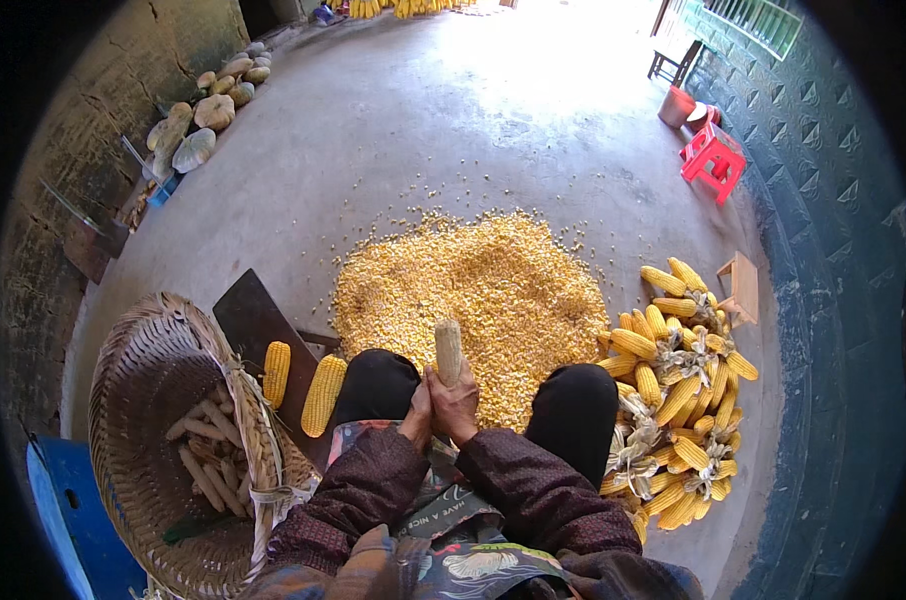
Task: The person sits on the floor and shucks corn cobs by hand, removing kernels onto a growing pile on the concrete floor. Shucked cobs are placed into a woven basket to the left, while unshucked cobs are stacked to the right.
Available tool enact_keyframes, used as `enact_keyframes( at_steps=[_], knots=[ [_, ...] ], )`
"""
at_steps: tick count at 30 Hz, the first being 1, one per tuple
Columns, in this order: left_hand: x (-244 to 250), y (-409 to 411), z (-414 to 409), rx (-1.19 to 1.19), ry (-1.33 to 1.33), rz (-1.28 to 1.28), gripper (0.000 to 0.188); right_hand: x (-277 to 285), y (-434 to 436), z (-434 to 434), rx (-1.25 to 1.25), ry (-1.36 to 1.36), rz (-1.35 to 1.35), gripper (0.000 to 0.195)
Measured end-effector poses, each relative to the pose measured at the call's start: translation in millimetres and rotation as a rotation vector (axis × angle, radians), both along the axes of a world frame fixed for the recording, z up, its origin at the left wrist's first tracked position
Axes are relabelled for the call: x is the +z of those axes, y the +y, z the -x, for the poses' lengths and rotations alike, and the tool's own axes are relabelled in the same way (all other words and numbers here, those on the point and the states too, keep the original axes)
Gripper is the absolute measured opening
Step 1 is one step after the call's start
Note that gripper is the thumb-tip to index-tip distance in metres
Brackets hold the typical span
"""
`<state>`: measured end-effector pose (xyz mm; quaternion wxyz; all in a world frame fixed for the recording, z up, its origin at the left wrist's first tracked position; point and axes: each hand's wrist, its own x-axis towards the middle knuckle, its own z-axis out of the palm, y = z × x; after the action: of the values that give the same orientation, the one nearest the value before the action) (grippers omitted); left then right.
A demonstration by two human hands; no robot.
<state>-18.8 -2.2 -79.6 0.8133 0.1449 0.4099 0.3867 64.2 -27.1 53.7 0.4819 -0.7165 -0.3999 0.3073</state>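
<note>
A corn cob [447, 351] points away from me between my knees, its visible upper part pale and stripped of kernels. My right hand [455, 401] is wrapped around its lower end. Pressed against that hand, my left hand [419, 414] also grips low on the cob, its fingers mostly hidden. Beyond my hands, a broad heap of loose yellow kernels [468, 277] covers the floor. By my left knee, two full ears of corn, one [323, 396] nearer my knee and another [276, 373] farther left, rest on a dark wooden bench [261, 315].
At left, a woven basket [122, 420] holds several bare cobs [216, 457], beside a blue container [77, 517]. Many unshelled ears [678, 405] are piled right, near a small wooden stool [742, 289]. A red plastic stool [714, 159] stands by the right wall; pumpkins [214, 112] line the left.
</note>
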Motion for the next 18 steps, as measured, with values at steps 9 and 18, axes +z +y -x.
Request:
enact_keyframes(
  at_steps=[9, 18],
  knots=[
    [101.8, -6.7, -20.5, -0.110, -0.006, -0.078, 0.061, -14.9, 27.4, -34.5, -0.086, 0.624, -0.081, 0.030],
    [45.8, -14.3, -20.8, 0.057, 0.329, -0.299, 0.058, 8.4, 1.4, -0.3, -0.013, -0.076, -0.029, 0.046]
  ],
)
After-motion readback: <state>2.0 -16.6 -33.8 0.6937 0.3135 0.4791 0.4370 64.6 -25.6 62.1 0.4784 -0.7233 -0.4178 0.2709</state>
